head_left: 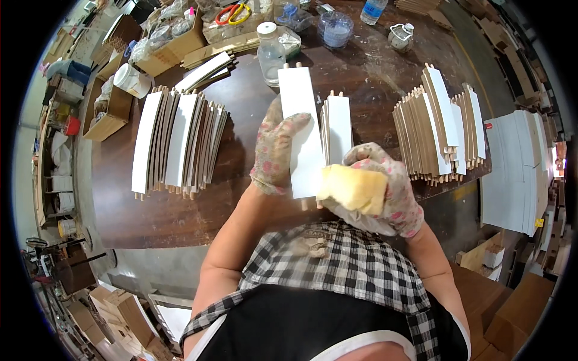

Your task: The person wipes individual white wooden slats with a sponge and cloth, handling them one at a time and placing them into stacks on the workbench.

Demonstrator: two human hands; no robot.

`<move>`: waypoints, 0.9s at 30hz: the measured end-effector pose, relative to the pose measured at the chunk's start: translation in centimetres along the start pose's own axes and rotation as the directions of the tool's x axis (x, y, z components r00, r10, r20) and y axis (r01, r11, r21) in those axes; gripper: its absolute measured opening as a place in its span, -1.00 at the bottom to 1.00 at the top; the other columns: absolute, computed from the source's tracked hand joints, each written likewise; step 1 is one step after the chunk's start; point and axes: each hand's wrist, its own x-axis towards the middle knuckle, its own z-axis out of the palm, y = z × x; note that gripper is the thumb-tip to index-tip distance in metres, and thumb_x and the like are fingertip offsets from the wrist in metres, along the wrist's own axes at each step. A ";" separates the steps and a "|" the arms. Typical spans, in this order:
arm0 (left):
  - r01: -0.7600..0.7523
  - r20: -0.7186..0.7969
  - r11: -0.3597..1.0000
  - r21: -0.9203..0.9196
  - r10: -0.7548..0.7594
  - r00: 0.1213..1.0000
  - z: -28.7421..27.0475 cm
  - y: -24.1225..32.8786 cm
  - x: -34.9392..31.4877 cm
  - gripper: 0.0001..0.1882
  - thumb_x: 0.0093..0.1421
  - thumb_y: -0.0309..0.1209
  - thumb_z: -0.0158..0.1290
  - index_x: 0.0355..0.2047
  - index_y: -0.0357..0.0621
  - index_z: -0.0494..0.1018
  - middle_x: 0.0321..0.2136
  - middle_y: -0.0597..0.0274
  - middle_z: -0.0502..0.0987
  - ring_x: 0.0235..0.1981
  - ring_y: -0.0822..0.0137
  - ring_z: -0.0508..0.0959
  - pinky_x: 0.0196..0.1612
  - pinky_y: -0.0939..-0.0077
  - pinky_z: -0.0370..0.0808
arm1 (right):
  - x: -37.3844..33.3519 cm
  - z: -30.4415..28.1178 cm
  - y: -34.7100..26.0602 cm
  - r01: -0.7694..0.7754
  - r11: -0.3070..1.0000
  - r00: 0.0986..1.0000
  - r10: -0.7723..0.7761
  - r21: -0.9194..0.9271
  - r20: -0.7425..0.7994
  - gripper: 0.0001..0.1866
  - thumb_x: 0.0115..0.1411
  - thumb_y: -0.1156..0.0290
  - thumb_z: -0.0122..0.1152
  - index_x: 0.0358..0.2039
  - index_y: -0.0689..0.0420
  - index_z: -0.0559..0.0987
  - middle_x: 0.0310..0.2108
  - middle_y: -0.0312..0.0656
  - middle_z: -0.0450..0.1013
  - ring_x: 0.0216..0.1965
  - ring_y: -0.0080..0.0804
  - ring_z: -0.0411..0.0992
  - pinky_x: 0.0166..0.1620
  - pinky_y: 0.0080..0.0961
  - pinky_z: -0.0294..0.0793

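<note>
My left hand (pixel 278 147), in a flower-patterned, stained glove, is closed round the left edge of a white board (pixel 304 144) with wooden dowels at both ends. The thumb lies across its face. My right hand (pixel 394 186), gloved the same way, grips a yellow sponge (pixel 355 189) close to the board's lower right edge; whether they touch I cannot tell. Some whitish, crumpled material shows under that hand. Just right of the held board, a few more white boards (pixel 339 126) with dowel ends stand side by side on the brown table (pixel 247 198).
Rows of dowelled boards stand at the left (pixel 180 144) and right (pixel 436 129). A clear bottle with a white cap (pixel 271 57) is beyond the held board. Farther back are scissors (pixel 233 14), a tub (pixel 335 30), a jar (pixel 400 37) and a cardboard box (pixel 171 48).
</note>
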 end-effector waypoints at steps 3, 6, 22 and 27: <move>0.023 -0.029 0.998 -0.062 -0.024 0.999 -0.2 0.2 0.1 -0.72 0.21 -0.41 -0.13 -0.15 -0.36 0.38 -0.32 0.12 0.48 -0.42 0.43 0.54 -0.41 0.64 0.52 | -0.9 -0.7 1.2 -0.063 0.834 0.975 0.168 0.549 -0.144 -0.49 -0.10 0.22 0.36 -0.19 0.27 0.46 -0.17 -0.09 0.42 -0.16 -0.37 0.46 -0.14 -0.52 0.55; 0.016 -0.037 1.000 -0.020 -0.017 0.999 -0.5 0.1 0.2 -0.68 0.19 -0.41 -0.10 -0.08 -0.33 0.32 -0.43 0.17 0.50 -0.48 0.45 0.54 -0.48 0.68 0.51 | -2.1 -0.8 0.9 -0.102 0.804 0.960 0.233 0.586 -0.152 -0.42 -0.12 0.22 0.38 -0.12 0.26 0.42 -0.20 -0.08 0.43 -0.14 -0.34 0.45 -0.12 -0.48 0.54; -0.127 0.006 0.991 0.034 0.127 0.992 -0.5 -1.3 0.2 -0.63 0.13 -0.42 -0.05 -0.06 -0.32 0.29 -0.43 0.15 0.50 -0.56 0.42 0.55 -0.57 0.66 0.52 | 0.4 -0.5 -2.7 0.184 0.983 0.974 -0.184 -0.016 -0.130 -0.60 -0.13 0.27 0.38 -0.32 0.24 0.50 -0.38 -0.13 0.48 -0.36 -0.37 0.50 -0.33 -0.56 0.55; 0.009 -0.030 0.992 -0.122 -0.013 0.999 -1.5 -1.5 0.0 -0.68 0.15 -0.46 -0.07 -0.11 -0.37 0.34 -0.37 0.13 0.49 -0.47 0.41 0.55 -0.48 0.64 0.54 | 0.7 -2.5 -1.4 0.234 0.903 0.944 -0.299 -0.361 -0.137 -0.62 -0.06 0.28 0.33 -0.30 0.26 0.48 -0.38 -0.14 0.47 -0.39 -0.40 0.51 -0.35 -0.57 0.58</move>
